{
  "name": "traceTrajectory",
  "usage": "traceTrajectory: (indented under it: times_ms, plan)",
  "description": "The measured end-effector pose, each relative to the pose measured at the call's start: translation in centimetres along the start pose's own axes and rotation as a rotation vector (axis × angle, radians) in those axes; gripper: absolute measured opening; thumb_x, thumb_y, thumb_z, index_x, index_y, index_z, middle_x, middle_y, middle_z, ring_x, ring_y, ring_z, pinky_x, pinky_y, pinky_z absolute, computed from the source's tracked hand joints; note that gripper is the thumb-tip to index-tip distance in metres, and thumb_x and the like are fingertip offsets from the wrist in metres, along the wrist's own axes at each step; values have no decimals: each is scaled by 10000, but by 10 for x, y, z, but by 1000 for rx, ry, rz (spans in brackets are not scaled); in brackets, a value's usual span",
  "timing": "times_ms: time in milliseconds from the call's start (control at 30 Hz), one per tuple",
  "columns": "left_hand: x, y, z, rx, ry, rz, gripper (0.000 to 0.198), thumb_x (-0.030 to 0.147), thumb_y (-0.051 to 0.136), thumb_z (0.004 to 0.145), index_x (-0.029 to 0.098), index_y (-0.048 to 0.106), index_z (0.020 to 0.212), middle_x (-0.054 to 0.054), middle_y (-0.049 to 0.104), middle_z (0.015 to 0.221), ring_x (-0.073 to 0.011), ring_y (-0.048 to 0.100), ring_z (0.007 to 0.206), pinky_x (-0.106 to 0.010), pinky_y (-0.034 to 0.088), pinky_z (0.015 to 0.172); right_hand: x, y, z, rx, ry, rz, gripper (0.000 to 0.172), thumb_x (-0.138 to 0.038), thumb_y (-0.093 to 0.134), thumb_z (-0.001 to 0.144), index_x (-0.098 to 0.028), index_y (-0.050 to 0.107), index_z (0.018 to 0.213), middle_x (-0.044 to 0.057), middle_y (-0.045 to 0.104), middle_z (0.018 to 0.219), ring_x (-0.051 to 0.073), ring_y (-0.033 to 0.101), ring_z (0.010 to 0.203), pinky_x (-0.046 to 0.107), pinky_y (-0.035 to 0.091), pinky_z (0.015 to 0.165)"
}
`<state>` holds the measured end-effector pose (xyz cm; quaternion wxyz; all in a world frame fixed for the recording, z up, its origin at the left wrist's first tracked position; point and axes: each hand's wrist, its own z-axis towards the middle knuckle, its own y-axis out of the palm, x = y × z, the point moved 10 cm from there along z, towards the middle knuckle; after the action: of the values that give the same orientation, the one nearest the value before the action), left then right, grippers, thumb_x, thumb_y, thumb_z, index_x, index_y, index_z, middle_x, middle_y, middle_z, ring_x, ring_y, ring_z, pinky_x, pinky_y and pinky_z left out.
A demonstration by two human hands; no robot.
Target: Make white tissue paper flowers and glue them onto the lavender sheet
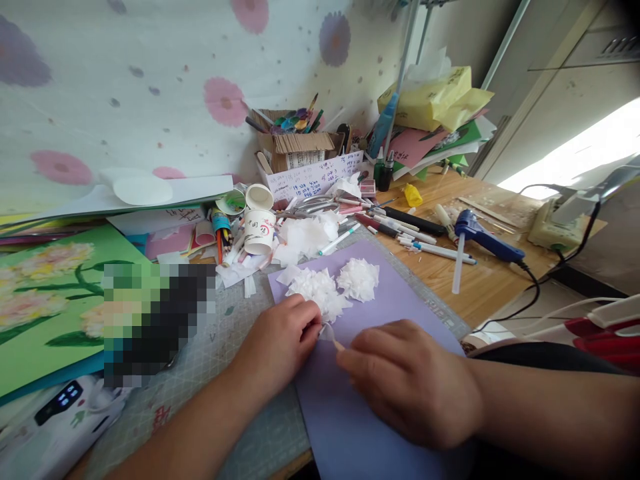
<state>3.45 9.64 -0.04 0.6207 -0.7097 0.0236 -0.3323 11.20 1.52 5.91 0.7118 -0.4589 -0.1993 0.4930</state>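
A sheet of purple paper (400, 300) lies at a slant in front of me. On its upper part sit two ruffled white tissue-paper flowers (359, 280), side by side. My left hand (285, 337) is closed at the lower edge of the left tissue flower (316, 288), its thumb and fingers pinched together. Between both hands a small thin piece of white tissue paper (327, 332) shows, pinched at the left fingertips and reaching to the right fingertips. My right hand (410, 383) is closed, knuckles up, over the purple sheet; its inner fingers are hidden.
A grey cutting mat (225, 353) lies beneath the sheet. Paper cups (259, 231), crumpled tissue (310, 233) and several pens (445, 252) crowd the back. A blue glue gun (487, 237) with its cord lies right. A painted green sheet (75, 287) and a white device (60, 420) are left.
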Motion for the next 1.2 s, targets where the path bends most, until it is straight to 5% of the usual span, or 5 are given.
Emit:
traceTrajectory:
  times_ms: [167,633,933,1067,1200]
  plan:
    - [1,-4,0,17,2,-14,151,91,464,769,191,571,732,-3,548,769,-144,529,690,-259,381,609,23,5,-11,-53,94,93,187,-157,416,909,-136,590,973,51,625,765,128,556,615,244,415,545]
    - [-1,-2,-3,-43,-27,-79,64,178,534,767,192,567,714,3,557,754,-133,527,661,-250,382,591,29,28,-9,-225,129,123,260,-164,386,939,-150,585,1106,63,630,898,147,578,748,249,457,645]
    - [-7,-14,-5,116,-54,-73,92,154,519,770,204,560,705,14,591,715,-129,557,639,-223,400,571,70,-23,-8,199,357,528,272,-260,373,956,-117,597,902,43,563,700,117,543,617,233,435,596]
    - [-24,-51,-3,369,-131,-6,96,183,494,796,212,551,723,41,581,649,-112,555,576,-207,417,545,81,14,-18,93,591,920,392,-452,369,946,-128,547,816,-3,495,613,94,494,505,212,420,489]
    - [-29,-69,27,409,-99,112,71,193,522,780,213,588,769,14,617,763,-146,591,678,-244,441,614,65,47,-22,-33,635,1149,475,-585,385,894,-142,489,757,-17,460,599,77,447,477,191,390,440]
